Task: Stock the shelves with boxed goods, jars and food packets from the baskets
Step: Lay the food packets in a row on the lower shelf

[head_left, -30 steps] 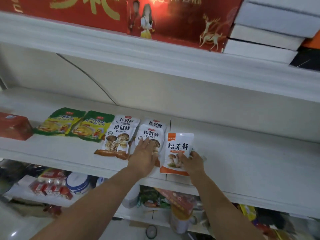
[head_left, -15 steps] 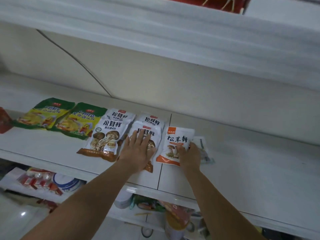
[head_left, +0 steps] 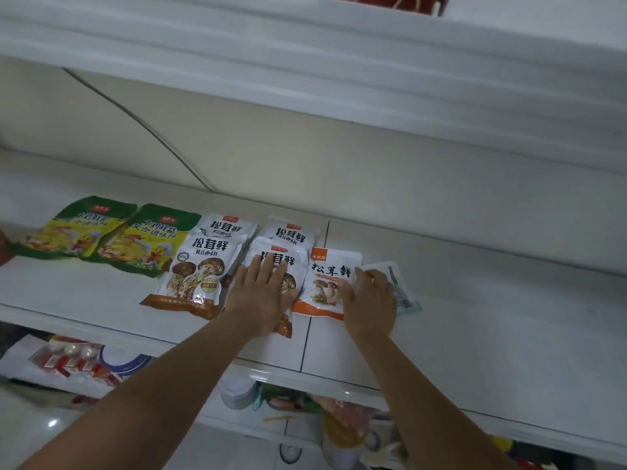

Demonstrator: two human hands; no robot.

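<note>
Evidently aligning: left hand [head_left: 263, 295], fingers spread, flattens brown packet [head_left: 298, 264]; right hand [head_left: 371, 301], fingers together, steadies orange packet [head_left: 327, 278] at its 3 o'clock edge.

2 green packets [head_left: 146, 239], 4 brown [head_left: 195, 276], 1 orange [head_left: 325, 276], perhaps 1 clear [head_left: 402, 286].

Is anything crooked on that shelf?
Yes. The pale packet at the row's right end lies tilted, partly under the right hand, while the orange packet beside it sits straighter.
</note>
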